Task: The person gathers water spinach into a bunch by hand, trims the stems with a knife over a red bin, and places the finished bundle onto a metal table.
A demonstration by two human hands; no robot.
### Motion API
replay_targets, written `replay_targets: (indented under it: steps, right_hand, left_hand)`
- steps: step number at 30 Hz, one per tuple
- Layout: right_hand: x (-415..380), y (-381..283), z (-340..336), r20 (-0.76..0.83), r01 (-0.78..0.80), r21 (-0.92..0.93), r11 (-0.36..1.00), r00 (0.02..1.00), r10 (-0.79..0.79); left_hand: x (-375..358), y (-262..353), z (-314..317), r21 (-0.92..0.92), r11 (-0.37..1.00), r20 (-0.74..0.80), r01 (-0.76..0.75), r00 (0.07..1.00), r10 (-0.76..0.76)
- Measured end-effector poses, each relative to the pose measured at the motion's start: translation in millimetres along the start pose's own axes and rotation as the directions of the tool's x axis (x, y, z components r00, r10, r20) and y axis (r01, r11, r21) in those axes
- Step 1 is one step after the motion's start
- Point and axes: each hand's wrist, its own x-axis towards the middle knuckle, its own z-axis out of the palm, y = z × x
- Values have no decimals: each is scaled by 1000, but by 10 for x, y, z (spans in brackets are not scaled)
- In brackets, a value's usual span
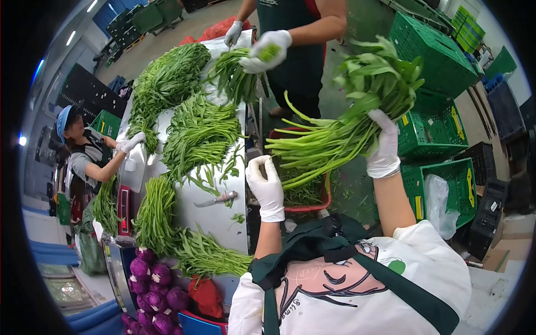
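Note:
My right hand (pixel 384 146), in a white glove, grips a large bunch of leafy greens with long stems, like water spinach (pixel 329 139). Its leaves point up and away, while the cut stem ends fan out to the left. By those stem ends is my left hand (pixel 264 184), also gloved, with its fingers curled together; what they pinch, if anything, I cannot make out. A knife (pixel 218 199) lies on the metal table (pixel 209 223) to the left. Beneath the stems stands a red bin (pixel 307 207) with green trimmings in it.
Piles of greens (pixel 204 128) cover much of the table. Across from me a co-worker's gloved hands (pixel 271 50) hold more greens; another person (pixel 89 151) works at the left by a scale (pixel 124 209). Green crates (pixel 432 131) stand at right, purple onions (pixel 153 285) at lower left.

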Motion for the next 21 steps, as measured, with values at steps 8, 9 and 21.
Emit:
replay_targets:
  steps: [8, 9, 21]
  right_hand:
    - [165, -235, -198, -1, 15, 45, 999, 1000, -15]
    - [171, -242, -218, -6, 10, 31, 999, 1000, -10]
    - [449, -212, 392, 251, -529, -231, 816, 778, 576]
  left_hand:
    - [-161, -1043, -285, 14, 985, 287, 170, 943, -167]
    - [-216, -1278, -346, 240, 968, 427, 75, 887, -175]
    - [1000, 394, 42, -505, 861, 699, -52, 561, 444]
